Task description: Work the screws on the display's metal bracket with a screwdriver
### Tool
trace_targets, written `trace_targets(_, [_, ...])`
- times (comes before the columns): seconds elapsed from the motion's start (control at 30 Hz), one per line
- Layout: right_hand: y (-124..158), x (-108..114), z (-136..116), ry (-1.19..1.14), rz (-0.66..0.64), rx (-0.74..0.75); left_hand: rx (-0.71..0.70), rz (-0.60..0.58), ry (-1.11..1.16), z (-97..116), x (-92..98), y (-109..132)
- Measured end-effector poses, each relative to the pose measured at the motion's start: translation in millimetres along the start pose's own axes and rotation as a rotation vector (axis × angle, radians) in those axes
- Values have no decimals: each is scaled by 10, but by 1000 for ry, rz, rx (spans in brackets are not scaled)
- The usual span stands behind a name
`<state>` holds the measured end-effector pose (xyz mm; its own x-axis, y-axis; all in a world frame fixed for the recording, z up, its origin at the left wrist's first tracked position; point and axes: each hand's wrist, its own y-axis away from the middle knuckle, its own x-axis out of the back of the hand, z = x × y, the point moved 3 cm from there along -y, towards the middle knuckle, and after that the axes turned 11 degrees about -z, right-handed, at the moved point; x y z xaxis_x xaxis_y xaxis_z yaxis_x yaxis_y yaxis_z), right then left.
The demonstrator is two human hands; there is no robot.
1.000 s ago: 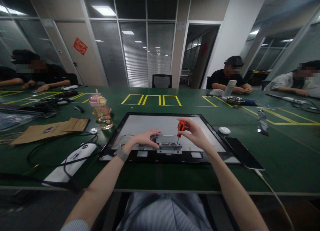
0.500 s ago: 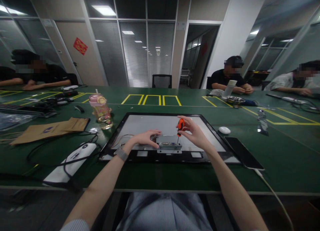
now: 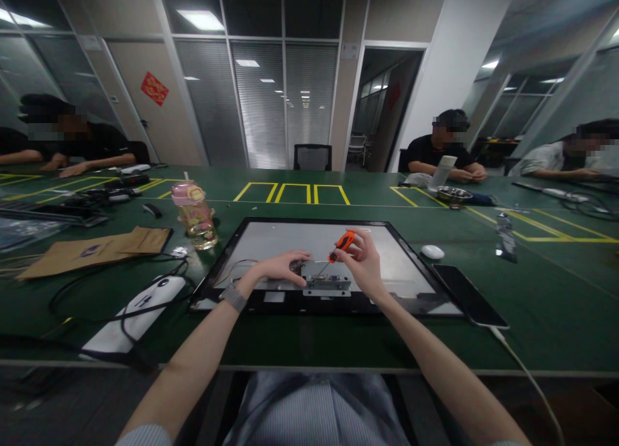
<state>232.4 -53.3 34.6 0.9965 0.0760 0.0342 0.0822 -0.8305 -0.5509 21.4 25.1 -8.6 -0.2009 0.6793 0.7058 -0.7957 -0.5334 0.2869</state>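
My right hand (image 3: 363, 260) grips an orange and black screwdriver (image 3: 344, 241), tilted so its shaft slants down to the left. Its tip reaches the left part of a metal bracket (image 3: 327, 292) with connector ports along it. At the bracket's left end is my left hand (image 3: 283, 267), thumb and fingers curved around that end and holding it. The bracket lies near the front edge of a flat display panel (image 3: 271, 236) with a black frame and a pale grey back. A small dark part sits between my left thumb and fingers, partly hidden.
Left of the panel stand a pink-lidded bottle (image 3: 198, 219), a brown paper envelope (image 3: 97, 249) and a white power bank-like block (image 3: 138, 320) with black cables. To the right lie a phone (image 3: 469, 294) on a white cable and a white case (image 3: 432, 252). Several people sit across the green table (image 3: 290, 343).
The screwdriver has gone from nearly upright at the bracket's right end to a slant, its tip now further left. My right hand shifted left with it. My left hand stays in place.
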Motion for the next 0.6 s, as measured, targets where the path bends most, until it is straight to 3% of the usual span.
trace_targets(0.6, [41, -70, 44, 91, -22, -7, 21, 2, 10, 57, -3, 17])
